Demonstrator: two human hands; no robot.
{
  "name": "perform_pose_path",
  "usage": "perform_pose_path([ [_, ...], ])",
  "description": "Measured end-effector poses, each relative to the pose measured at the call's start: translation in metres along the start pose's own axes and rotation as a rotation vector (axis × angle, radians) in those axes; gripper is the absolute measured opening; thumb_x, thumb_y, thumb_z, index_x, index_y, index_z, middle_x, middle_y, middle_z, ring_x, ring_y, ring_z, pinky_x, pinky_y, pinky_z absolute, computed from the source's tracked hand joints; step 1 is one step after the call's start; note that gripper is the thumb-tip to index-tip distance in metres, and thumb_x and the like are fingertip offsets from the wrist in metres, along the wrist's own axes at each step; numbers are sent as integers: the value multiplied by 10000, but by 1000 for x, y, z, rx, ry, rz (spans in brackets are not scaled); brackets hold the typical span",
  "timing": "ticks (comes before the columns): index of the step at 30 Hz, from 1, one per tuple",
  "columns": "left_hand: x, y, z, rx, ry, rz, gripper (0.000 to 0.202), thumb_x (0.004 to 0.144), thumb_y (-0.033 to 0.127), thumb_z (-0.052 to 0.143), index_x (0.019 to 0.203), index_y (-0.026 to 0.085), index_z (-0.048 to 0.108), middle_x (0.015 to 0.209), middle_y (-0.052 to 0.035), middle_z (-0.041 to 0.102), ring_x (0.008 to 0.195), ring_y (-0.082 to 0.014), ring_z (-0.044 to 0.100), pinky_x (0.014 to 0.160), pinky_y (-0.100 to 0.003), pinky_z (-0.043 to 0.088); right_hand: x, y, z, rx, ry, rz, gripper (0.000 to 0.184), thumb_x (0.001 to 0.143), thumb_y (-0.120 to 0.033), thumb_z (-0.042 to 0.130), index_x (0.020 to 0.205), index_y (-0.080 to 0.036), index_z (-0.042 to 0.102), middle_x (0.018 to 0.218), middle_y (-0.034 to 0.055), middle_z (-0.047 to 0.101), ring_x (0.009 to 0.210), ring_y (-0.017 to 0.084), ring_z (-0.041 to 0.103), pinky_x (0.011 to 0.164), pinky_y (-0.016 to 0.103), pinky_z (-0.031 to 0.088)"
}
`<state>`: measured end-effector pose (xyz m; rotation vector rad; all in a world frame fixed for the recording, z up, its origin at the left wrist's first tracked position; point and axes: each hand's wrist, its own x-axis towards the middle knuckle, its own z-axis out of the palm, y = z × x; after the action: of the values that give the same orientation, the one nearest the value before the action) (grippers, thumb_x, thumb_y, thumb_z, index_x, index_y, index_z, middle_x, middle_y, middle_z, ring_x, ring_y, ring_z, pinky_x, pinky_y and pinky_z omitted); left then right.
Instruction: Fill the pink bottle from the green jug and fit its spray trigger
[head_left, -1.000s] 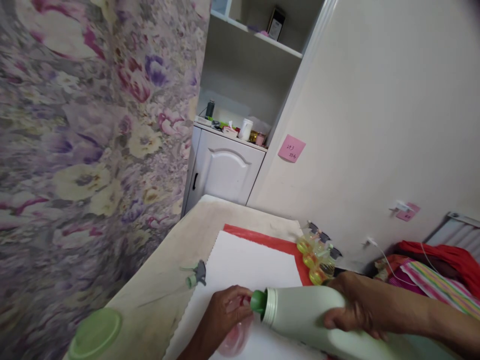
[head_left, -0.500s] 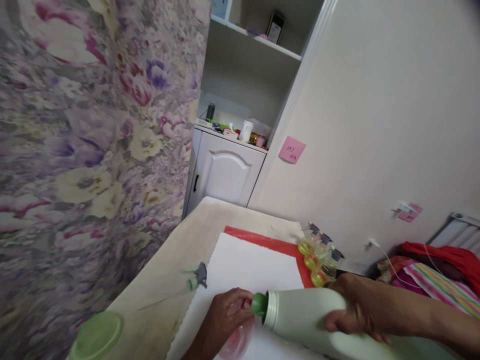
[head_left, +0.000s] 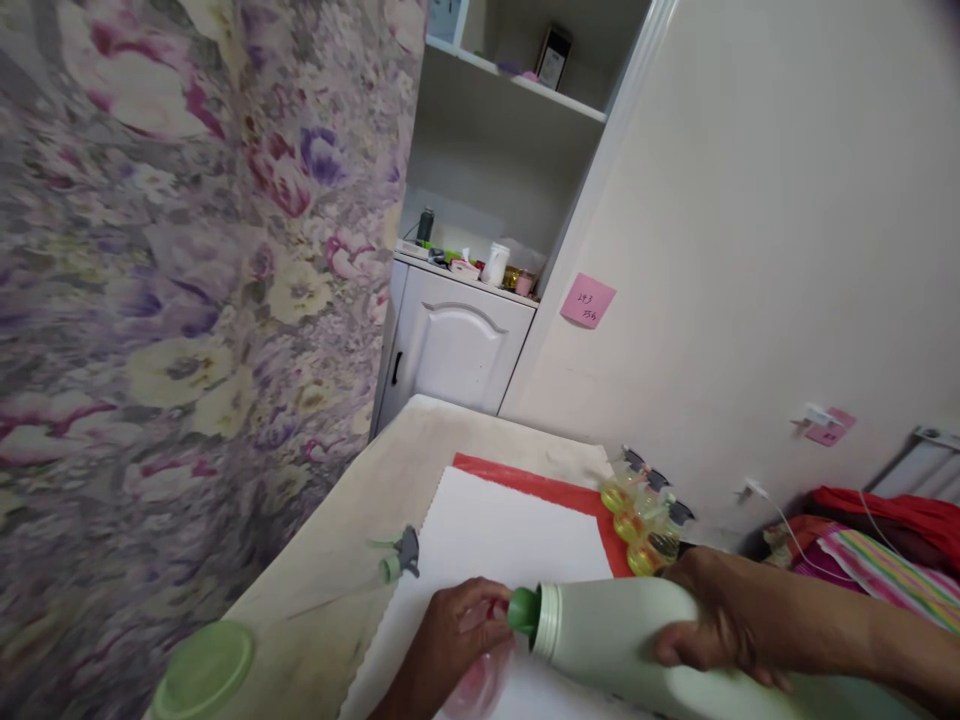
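My left hand (head_left: 461,635) is closed around the neck of a clear pinkish spray bottle (head_left: 480,685), whose base runs toward the lower frame edge. My right hand (head_left: 712,625) grips a large pale green jug (head_left: 619,625) tipped onto its side, its mouth pointing left. A darker green spout (head_left: 523,610) sticks out of the jug's mouth and meets the small bottle's opening by my left fingers. Whether liquid flows cannot be made out. A grey and green trigger sprayer head (head_left: 405,556) lies on the table to the left.
White paper (head_left: 487,530) over a red sheet (head_left: 525,483) covers part of the table. Several spray bottles with yellow liquid (head_left: 637,520) stand at the right edge by the wall. A green lid (head_left: 206,665) lies front left. A floral curtain (head_left: 187,300) hangs at left, a cabinet (head_left: 457,345) behind.
The whole view shifts slightly, so things sit a little further right. Both hands keep their hold, and the jug stays tipped against the small bottle.
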<state>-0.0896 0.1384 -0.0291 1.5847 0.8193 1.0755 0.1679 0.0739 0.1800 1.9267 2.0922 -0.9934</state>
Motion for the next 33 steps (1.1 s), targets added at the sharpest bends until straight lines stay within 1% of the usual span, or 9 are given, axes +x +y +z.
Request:
perform_pose_path([
  [3,0,0,-1,-12,2,8,145,720,231,699,847,198,759,826,-31,746,832,-211,655,781,-259,470,1,0,0,-7,-12,-1,314,802,-478,587,860,-170,603,475,-53,517,353,69,468,321,133,340],
  [7,2,-6,-1,-51,-3,2,154,713,241,703,853,201,754,825,-26,733,833,-205,644,772,-262,481,2,1,-1,-1,-44,-13,320,813,-492,573,845,-175,597,493,-55,503,357,66,466,325,134,339],
  [11,2,-10,-1,-52,6,5,141,719,253,719,845,201,754,815,-24,726,822,-196,639,767,-251,484,1,0,-2,-28,-37,-12,366,800,-540,586,846,-177,605,498,-52,515,361,68,469,336,144,343],
  [17,0,-5,-2,-51,2,15,130,722,214,717,845,202,757,817,-22,731,812,-191,641,755,-242,468,-1,-1,-3,-19,-34,-34,349,824,-521,561,811,-173,595,487,-58,500,366,62,469,344,136,350],
  [22,0,-3,-1,-43,1,13,137,717,187,703,842,201,756,815,-22,732,808,-192,640,756,-246,470,1,-2,-3,-25,-34,11,381,789,-550,592,754,-171,580,465,-53,497,358,70,469,331,145,342],
  [28,1,-9,0,-59,9,6,138,710,192,712,841,205,756,804,-15,722,808,-188,637,742,-239,472,-1,-6,-4,-31,-32,2,341,809,-520,579,762,-183,583,465,-55,493,352,67,455,328,147,333],
  [31,0,-7,0,-51,1,19,143,723,227,712,857,205,756,824,-22,731,824,-198,647,764,-253,476,-3,-9,-5,-15,-38,-9,311,812,-502,581,777,-194,574,467,-58,491,360,67,462,336,143,330],
  [33,0,-4,1,-43,-6,22,144,732,253,710,859,202,756,829,-28,734,826,-202,647,774,-262,477,-4,-10,-6,-24,-39,-10,313,815,-499,573,748,-193,561,458,-57,481,355,65,454,333,142,318],
])
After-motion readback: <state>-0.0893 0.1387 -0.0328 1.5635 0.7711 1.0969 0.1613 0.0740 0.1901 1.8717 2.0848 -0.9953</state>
